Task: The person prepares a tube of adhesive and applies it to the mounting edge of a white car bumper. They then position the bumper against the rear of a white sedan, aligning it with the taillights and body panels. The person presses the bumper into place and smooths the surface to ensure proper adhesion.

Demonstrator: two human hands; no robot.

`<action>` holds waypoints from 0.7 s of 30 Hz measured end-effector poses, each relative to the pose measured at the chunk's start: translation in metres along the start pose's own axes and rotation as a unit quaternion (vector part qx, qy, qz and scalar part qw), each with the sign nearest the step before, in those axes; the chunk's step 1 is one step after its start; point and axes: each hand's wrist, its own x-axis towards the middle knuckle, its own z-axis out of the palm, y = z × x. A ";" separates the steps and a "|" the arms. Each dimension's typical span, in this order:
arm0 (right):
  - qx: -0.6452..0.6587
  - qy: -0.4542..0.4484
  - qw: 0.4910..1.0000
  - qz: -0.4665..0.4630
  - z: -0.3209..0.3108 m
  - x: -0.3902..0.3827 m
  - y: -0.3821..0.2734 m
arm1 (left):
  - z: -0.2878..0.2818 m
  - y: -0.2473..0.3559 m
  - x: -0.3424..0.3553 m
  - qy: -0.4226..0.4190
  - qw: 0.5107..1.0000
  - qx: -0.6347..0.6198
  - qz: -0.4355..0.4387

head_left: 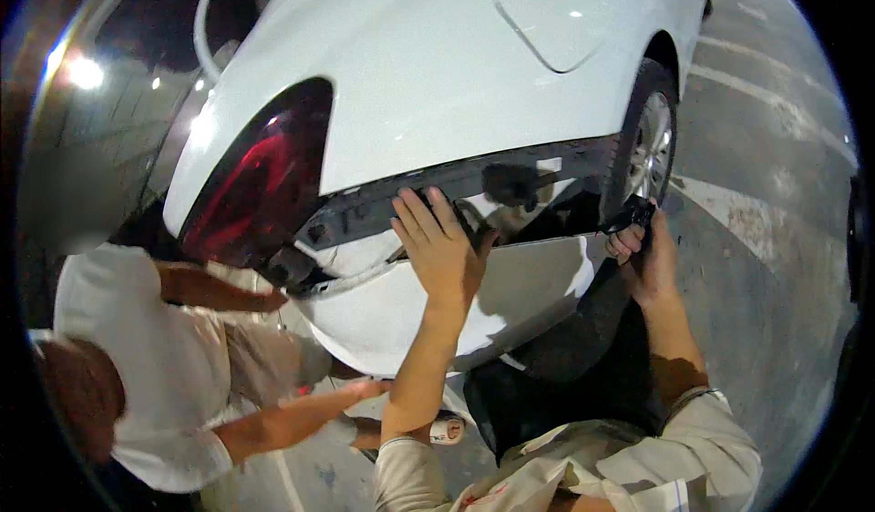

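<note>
Our left grip (pixel 444 257), fingers extended, holds nothing visible; our right grip (pixel 656 266) clasps a small black piece (pixel 638 215) we cannot identify. Below the white car body (pixel 456 66)'s lower edge, a curved white bumper cover (pixel 524 284) runs lengthwise from red tail lamp (pixel 264 175) toward silver-spoked wheel (pixel 653 138), left grip nearer its middle.

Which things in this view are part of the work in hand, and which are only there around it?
Part of the work:
- white bumper cover, partly away from the car
- dark exposed strip, by the spread left hand
- dark piece, kind unclear, in the right hand

Only around it:
- red tail light
- fuel filler flap
- rear wheel
</note>
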 end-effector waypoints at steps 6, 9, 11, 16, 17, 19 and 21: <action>-0.004 0.072 0.996 -0.043 -0.037 -0.003 -0.031 | 0.007 0.037 0.014 -0.141 0.967 0.007 0.211; -0.045 0.083 0.993 -0.066 -0.048 0.001 -0.036 | 0.039 0.050 0.026 -0.068 0.990 0.041 0.118; -0.050 0.055 0.991 -0.110 -0.063 0.008 -0.032 | 0.056 0.084 0.026 -0.127 0.982 0.038 0.132; -0.061 0.166 0.978 -0.112 -0.083 0.009 -0.042 | 0.073 0.124 0.012 -0.249 0.954 -0.049 0.157; -0.048 0.172 0.977 -0.113 -0.085 0.009 -0.042 | 0.075 0.127 0.007 -0.244 0.938 -0.084 0.232; -0.050 0.167 0.976 -0.127 -0.081 0.006 -0.040 | 0.074 0.131 0.006 -0.221 0.885 -0.148 0.381; -0.057 0.176 0.973 -0.138 -0.075 0.008 -0.040 | 0.078 0.128 0.031 -0.104 0.933 -0.079 0.335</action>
